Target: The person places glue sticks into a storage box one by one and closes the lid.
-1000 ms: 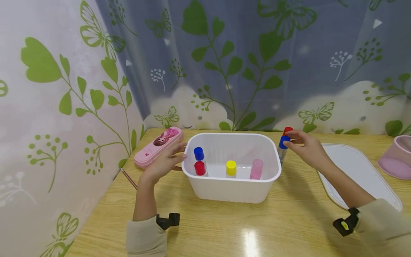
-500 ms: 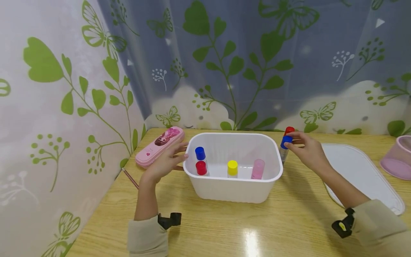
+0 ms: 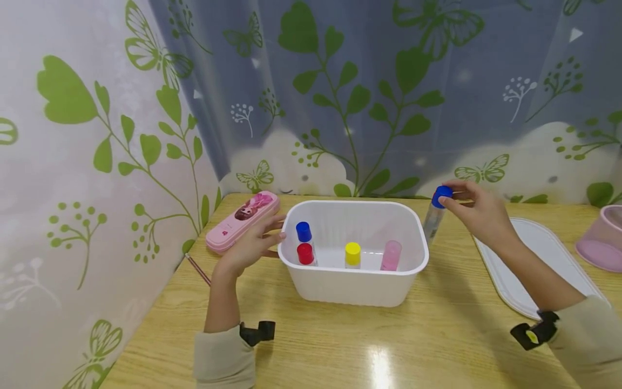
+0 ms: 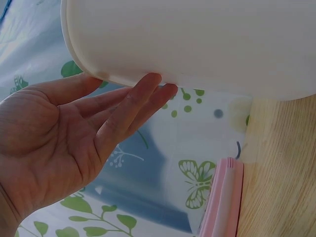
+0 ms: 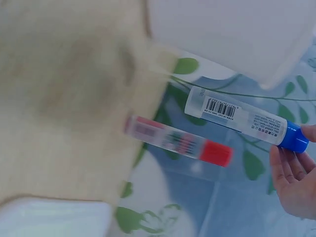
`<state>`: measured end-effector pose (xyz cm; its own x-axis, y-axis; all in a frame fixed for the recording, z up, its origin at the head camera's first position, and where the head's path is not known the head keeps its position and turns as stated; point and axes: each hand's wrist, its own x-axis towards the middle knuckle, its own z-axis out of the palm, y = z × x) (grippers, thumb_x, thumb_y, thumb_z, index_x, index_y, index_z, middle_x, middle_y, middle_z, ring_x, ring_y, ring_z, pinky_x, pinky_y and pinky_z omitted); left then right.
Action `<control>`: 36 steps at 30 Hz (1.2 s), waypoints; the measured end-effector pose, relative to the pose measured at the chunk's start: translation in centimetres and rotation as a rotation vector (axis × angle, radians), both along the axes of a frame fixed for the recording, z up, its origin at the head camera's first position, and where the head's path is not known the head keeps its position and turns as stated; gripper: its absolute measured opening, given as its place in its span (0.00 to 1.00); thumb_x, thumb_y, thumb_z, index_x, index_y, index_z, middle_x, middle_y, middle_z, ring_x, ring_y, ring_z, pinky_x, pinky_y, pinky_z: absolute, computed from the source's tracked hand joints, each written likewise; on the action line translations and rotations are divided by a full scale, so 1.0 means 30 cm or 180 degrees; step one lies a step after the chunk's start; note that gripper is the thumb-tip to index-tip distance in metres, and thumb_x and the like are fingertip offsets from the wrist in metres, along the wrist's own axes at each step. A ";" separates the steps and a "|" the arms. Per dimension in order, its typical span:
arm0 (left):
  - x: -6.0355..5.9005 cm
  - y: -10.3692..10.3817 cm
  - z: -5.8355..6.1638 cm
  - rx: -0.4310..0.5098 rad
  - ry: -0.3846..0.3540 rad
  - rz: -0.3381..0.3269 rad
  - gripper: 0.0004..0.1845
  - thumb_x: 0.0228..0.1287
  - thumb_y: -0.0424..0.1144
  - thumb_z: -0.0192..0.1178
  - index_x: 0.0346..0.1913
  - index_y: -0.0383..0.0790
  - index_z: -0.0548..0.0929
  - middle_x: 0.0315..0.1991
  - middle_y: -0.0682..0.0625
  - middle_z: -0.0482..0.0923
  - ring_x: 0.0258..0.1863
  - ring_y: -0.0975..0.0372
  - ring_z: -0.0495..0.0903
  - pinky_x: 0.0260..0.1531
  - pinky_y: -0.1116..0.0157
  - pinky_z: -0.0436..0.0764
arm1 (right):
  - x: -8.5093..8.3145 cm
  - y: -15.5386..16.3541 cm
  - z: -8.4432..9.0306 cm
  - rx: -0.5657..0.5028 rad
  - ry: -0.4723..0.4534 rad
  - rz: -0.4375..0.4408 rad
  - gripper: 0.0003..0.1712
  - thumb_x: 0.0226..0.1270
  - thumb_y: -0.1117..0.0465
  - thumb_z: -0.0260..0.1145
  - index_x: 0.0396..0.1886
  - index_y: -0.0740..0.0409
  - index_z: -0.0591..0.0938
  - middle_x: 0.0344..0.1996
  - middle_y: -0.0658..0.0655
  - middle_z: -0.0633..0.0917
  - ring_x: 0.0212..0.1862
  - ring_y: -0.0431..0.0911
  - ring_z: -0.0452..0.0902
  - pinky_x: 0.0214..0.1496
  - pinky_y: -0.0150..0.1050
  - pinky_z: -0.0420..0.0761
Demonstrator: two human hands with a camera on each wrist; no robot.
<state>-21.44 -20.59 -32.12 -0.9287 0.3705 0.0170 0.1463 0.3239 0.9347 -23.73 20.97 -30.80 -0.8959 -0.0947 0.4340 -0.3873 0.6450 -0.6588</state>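
Observation:
My right hand [image 3: 478, 213] pinches the blue cap of a clear glue stick [image 3: 434, 216], which hangs tilted just past the right end of a white plastic bin [image 3: 347, 286]. The right wrist view shows its barcode label and, beside it, a red-capped glue stick [image 5: 177, 140] standing on the table; the held one mostly hides that in the head view. At the bin's left end, my left hand [image 3: 249, 244] touches the rim with fairly straight fingers. Inside stand a blue-capped glue stick [image 3: 304, 232], a red-capped one [image 3: 305, 254], a yellow-capped one [image 3: 353, 254] and a pink one [image 3: 391, 255].
A pink pencil case [image 3: 243, 221] lies left of the bin, with a pencil [image 3: 198, 269] in front of it. To the right, a white lid or tray [image 3: 539, 259] lies under the right forearm. A pink container [image 3: 602, 243] stands at the far right. Patterned curtains border the table.
My right hand has lifted the blue-capped glue stick up and slightly right, so it now covers the red-capped one behind. The left hand stays at the bin's rim.

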 end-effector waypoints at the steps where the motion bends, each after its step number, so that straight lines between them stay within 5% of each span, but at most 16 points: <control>1: 0.000 0.000 0.000 -0.0002 0.0001 0.0001 0.28 0.69 0.34 0.49 0.69 0.34 0.56 0.65 0.36 0.58 0.59 0.46 0.66 0.45 0.53 0.77 | 0.004 0.001 0.016 0.0000 0.0004 -0.0021 0.24 0.66 0.53 0.60 0.55 0.64 0.74 0.45 0.65 0.78 0.46 0.55 0.74 0.36 0.17 0.70; 8: 0.002 0.000 0.000 -0.0001 0.0001 0.0006 0.28 0.69 0.35 0.50 0.69 0.34 0.56 0.65 0.36 0.58 0.59 0.46 0.65 0.45 0.52 0.76 | 0.026 -0.004 0.126 -0.0072 0.0184 -0.0131 0.24 0.65 0.53 0.61 0.55 0.62 0.74 0.44 0.64 0.78 0.39 0.28 0.70 0.36 0.16 0.69; 11: 0.003 0.001 0.001 0.0027 0.0013 0.0000 0.28 0.69 0.34 0.49 0.69 0.33 0.56 0.65 0.36 0.58 0.60 0.45 0.64 0.45 0.54 0.77 | 0.032 -0.012 0.170 -0.0066 0.0292 -0.0145 0.23 0.64 0.54 0.61 0.54 0.63 0.75 0.43 0.65 0.79 0.36 0.25 0.69 0.36 0.16 0.70; 24: 0.005 0.005 0.003 0.0067 -0.0042 0.0004 0.28 0.69 0.33 0.49 0.69 0.34 0.55 0.65 0.36 0.58 0.60 0.46 0.64 0.45 0.53 0.77 | 0.058 -0.097 0.287 -0.0274 0.0492 0.0103 0.20 0.63 0.58 0.64 0.53 0.62 0.77 0.39 0.50 0.80 0.38 0.32 0.74 0.37 0.19 0.73; 36: 0.003 0.002 0.006 0.0019 -0.0023 0.0003 0.27 0.69 0.34 0.49 0.69 0.35 0.57 0.65 0.36 0.58 0.59 0.45 0.66 0.46 0.51 0.75 | 0.050 -0.230 0.286 -0.0268 0.0373 0.0454 0.20 0.63 0.57 0.63 0.54 0.59 0.77 0.42 0.59 0.80 0.40 0.39 0.76 0.40 0.24 0.76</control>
<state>-21.36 -20.51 -31.94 -0.9292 0.3694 0.0124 0.1392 0.3186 0.9376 -22.24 14.06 -22.22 -0.8190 -0.1760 0.5462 -0.5479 0.5227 -0.6531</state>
